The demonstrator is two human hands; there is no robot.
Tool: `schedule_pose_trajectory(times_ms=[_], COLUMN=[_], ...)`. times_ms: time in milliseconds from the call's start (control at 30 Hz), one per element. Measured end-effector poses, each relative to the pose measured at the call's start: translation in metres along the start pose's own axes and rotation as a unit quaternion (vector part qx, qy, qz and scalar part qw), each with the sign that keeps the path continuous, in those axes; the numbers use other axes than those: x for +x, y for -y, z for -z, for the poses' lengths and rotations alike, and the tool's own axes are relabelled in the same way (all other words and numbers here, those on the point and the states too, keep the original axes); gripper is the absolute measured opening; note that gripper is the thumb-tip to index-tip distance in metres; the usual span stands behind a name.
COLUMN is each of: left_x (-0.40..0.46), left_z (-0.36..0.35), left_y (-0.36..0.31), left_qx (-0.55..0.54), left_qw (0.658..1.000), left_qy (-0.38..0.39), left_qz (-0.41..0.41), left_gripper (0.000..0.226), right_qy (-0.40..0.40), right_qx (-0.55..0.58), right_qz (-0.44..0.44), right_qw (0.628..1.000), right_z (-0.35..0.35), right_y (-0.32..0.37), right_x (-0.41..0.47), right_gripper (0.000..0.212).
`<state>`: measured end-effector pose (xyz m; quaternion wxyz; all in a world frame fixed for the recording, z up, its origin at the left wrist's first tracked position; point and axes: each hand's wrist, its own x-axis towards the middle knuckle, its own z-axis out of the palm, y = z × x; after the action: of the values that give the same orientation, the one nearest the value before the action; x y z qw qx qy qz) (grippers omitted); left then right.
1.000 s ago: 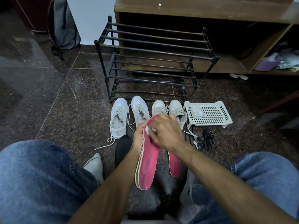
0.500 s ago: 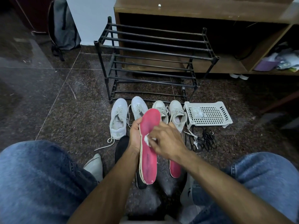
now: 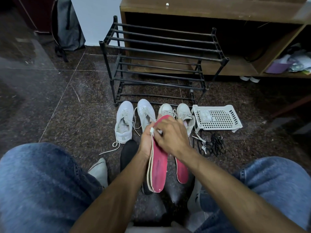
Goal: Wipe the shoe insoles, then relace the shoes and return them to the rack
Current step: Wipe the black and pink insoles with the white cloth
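My left hand point(image 3: 146, 143) grips a red insole point(image 3: 158, 167) by its left edge, held upright between my knees. My right hand point(image 3: 170, 134) presses a small white wipe point(image 3: 152, 131) onto the insole's upper part, near the toe. A second red insole point(image 3: 182, 170) lies on the floor just to the right. Two pairs of white shoes point(image 3: 124, 122) stand in a row in front of the black shoe rack point(image 3: 161, 54), which holds nothing. A dark insole point(image 3: 128, 153) lies on the floor left of my left wrist.
A white perforated tray point(image 3: 218, 119) sits right of the shoes, with black laces point(image 3: 212, 146) on the floor before it. A wooden shelf unit point(image 3: 218, 12) stands behind the rack. A grey backpack point(image 3: 67, 26) leans at the back left. My jeans-clad knees frame the bottom.
My right hand slid the wipe down to the insole's middle, then back up toward its toe. The insole turned slightly, and my left hand kept its grip.
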<state>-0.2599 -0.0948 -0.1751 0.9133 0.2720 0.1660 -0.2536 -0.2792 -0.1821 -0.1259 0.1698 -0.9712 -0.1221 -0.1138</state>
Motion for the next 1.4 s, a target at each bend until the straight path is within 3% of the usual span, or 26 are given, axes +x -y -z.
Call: schedule_pose_trajectory(times_ms=[133, 300, 433, 533, 633, 700, 867, 967, 1033, 1100, 1200, 1300, 1400], left_x=[0.007, 0.002, 0.002, 0.002, 0.001, 0.003, -0.008, -0.007, -0.006, -0.003, -0.003, -0.003, -0.006], left_z=[-0.005, -0.006, -0.004, -0.006, -0.007, -0.007, -0.006, -0.004, -0.006, -0.004, 0.001, 0.002, 0.001], left_y=[-0.004, -0.012, -0.019, -0.014, -0.001, -0.006, -0.013, -0.016, -0.017, -0.016, -0.019, -0.021, -0.016], left_qx=[-0.044, -0.004, 0.025, 0.006, -0.027, -0.034, -0.036, -0.018, -0.003, -0.002, -0.003, -0.013, -0.025], left_qw=[0.999, 0.999, 1.000, 1.000, 0.998, 0.999, 0.998, 0.999, 1.000, 1.000, 1.000, 0.999, 0.999], left_qy=[0.000, 0.042, 0.010, -0.006, -0.020, -0.014, 0.041, 0.033, 0.021, 0.014, 0.025, 0.034, 0.033], left_qz=[-0.027, 0.030, 0.009, 0.010, 0.045, 0.037, 0.031, 0.012, 0.011, 0.013, 0.007, 0.008, 0.022], left_gripper=[0.036, 0.042, 0.051, 0.050, 0.032, 0.032, 0.036, 0.039, 0.041, 0.041, 0.048, 0.049, 0.042], right_qy=[-0.039, -0.058, -0.005, -0.021, -0.023, -0.038, -0.063, -0.091, -0.117, -0.097, -0.008, -0.003, -0.031], right_qx=[-0.050, 0.011, 0.079, 0.035, -0.028, -0.051, 0.014, -0.067, -0.144, -0.160, -0.007, 0.249, 0.233], right_qz=[-0.022, -0.131, -0.011, 0.030, 0.002, -0.009, -0.134, -0.048, 0.039, 0.117, 0.116, -0.018, -0.102], right_qw=[0.998, 0.990, 0.997, 0.999, 0.999, 0.998, 0.989, 0.992, 0.982, 0.975, 0.993, 0.968, 0.967], right_z=[0.002, 0.012, 0.002, 0.002, 0.005, 0.002, 0.000, 0.000, 0.001, 0.000, 0.001, 0.007, 0.009], right_y=[0.001, -0.015, -0.005, -0.006, -0.011, -0.008, -0.014, -0.019, -0.017, -0.018, -0.018, -0.015, -0.010], right_x=[0.019, 0.030, 0.002, -0.003, 0.015, 0.022, 0.028, 0.020, 0.012, 0.006, -0.003, -0.004, 0.007], right_gripper=[0.016, 0.018, 0.014, 0.013, 0.014, 0.016, 0.015, 0.004, 0.007, 0.003, 0.027, 0.040, 0.035])
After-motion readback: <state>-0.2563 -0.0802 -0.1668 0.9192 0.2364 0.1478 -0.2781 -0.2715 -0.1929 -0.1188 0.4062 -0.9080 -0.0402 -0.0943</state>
